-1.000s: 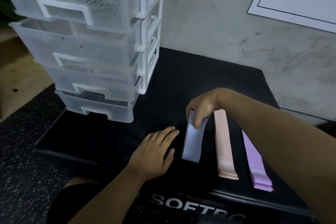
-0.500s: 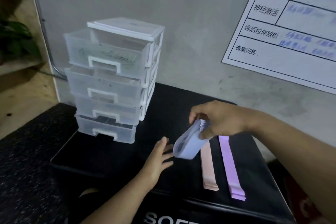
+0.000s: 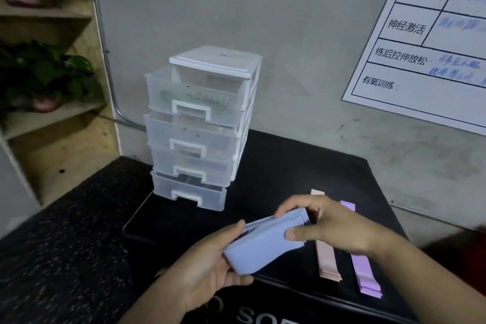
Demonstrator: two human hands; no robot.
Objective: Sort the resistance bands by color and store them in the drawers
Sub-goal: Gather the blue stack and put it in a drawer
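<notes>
Presently: folded stack of pale blue rubber resistance bands (image 3: 263, 247) — held above the black padded mat (image 3: 289, 166), left hand (image 3: 207, 268) curled round its near end, right hand (image 3: 334, 229) pinching the far end. Flat pink band (image 3: 326, 258) and flat lilac band (image 3: 364, 271) lie side by side on the mat — translucent white-framed plastic drawer tower (image 3: 202, 123) behind.

both hands hold a folded stack of blue bands (image 3: 263, 247) above a black pad (image 3: 289, 160): the left hand (image 3: 207, 268) cups its near end from below, the right hand (image 3: 328, 226) pinches the far end. at three o'clock of the stack lie a pink band (image 3: 326, 260) and, just beside it, a purple band (image 3: 365, 273). at eleven o'clock stands a clear drawer unit (image 3: 202, 139), its top drawer (image 3: 194, 92) pulled out, holding what may be greenish bands.
</notes>
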